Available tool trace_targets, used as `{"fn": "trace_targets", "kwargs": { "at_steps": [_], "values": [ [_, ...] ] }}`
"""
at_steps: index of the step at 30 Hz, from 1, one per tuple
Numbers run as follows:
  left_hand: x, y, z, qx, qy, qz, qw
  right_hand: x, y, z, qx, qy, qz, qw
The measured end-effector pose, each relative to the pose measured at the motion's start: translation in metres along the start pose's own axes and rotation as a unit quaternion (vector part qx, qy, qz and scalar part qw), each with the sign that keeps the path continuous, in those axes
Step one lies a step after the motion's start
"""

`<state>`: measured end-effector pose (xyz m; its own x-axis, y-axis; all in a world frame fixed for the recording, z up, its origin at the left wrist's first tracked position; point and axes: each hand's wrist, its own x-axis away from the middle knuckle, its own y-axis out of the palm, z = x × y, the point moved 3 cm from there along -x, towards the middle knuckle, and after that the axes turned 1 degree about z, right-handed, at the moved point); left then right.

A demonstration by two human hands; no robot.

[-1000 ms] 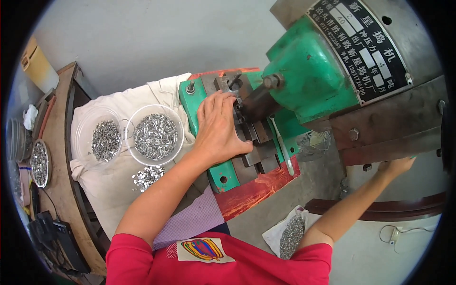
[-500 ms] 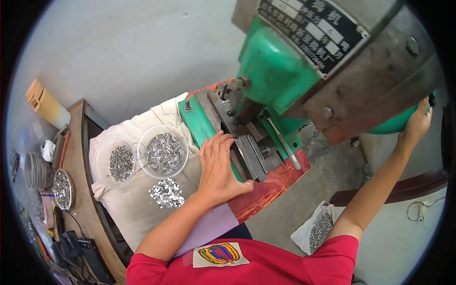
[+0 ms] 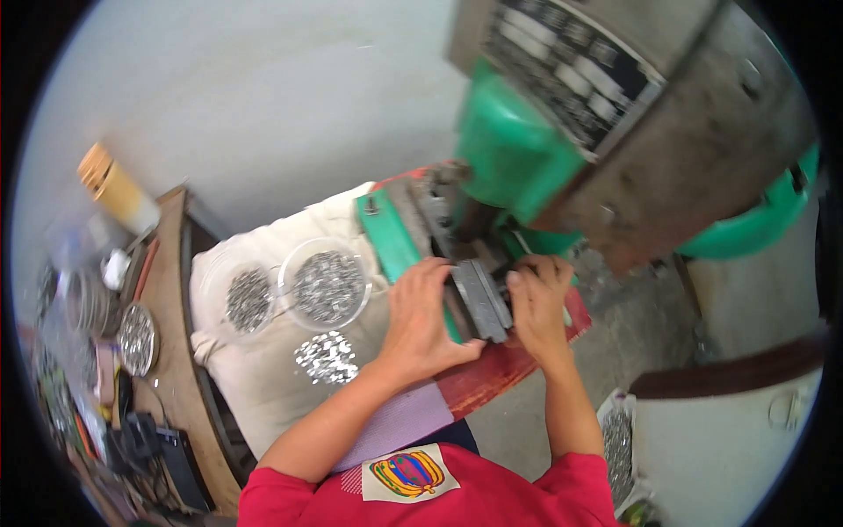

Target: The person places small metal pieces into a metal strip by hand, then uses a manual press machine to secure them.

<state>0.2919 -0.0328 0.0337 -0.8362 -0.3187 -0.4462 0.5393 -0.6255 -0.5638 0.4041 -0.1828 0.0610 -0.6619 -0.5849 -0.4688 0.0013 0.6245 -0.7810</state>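
Note:
On the bed of a green and grey bench press (image 3: 518, 132) lies a dark metal die block (image 3: 480, 299) with a long groove along it. My left hand (image 3: 421, 321) spans its left side, fingertips by the far end and thumb by the near end. From the right, my right hand (image 3: 540, 307) is bent round the block's other side, thumb at its edge; its other fingertips are partly hidden. The press ram (image 3: 477, 220) stands behind the block. Motion smears the picture, and any small part in the groove cannot be made out.
Left of the press, a clear tub (image 3: 329, 285) and another tub (image 3: 211, 294) hold small metal pieces on a cream cloth (image 3: 255, 364). A loose pile of shiny bits (image 3: 327, 357) lies nearby. A cluttered wooden desk (image 3: 171, 351) stands far left; the press wheel (image 3: 755, 224) is at right.
My right hand has left the green wheel at the right and come to the block's right side. My left hand keeps its place on the block. The whole view has shifted slightly.

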Motion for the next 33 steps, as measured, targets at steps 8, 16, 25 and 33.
{"fn": "trace_targets", "kwargs": {
  "at_steps": [8, 16, 25, 33],
  "values": [
    [0.000, 0.007, 0.005, 0.049, -0.012, 0.001, 0.999, 0.008, 0.004, 0.032, -0.175, 0.056, -0.103, 0.978],
    [0.009, 0.008, 0.000, 0.055, -0.013, 0.010, 0.998, 0.039, -0.033, 0.001, 0.104, 0.049, -0.124, 0.986],
    [0.030, 0.002, 0.004, 0.117, -0.005, 0.056, 0.992, 0.054, -0.014, -0.023, 0.191, -0.065, -0.053, 0.978],
    [0.047, 0.001, 0.013, 0.165, 0.006, 0.050, 0.985, 0.060, -0.015, -0.009, 0.097, -0.067, -0.053, 0.992]
  ]
}}
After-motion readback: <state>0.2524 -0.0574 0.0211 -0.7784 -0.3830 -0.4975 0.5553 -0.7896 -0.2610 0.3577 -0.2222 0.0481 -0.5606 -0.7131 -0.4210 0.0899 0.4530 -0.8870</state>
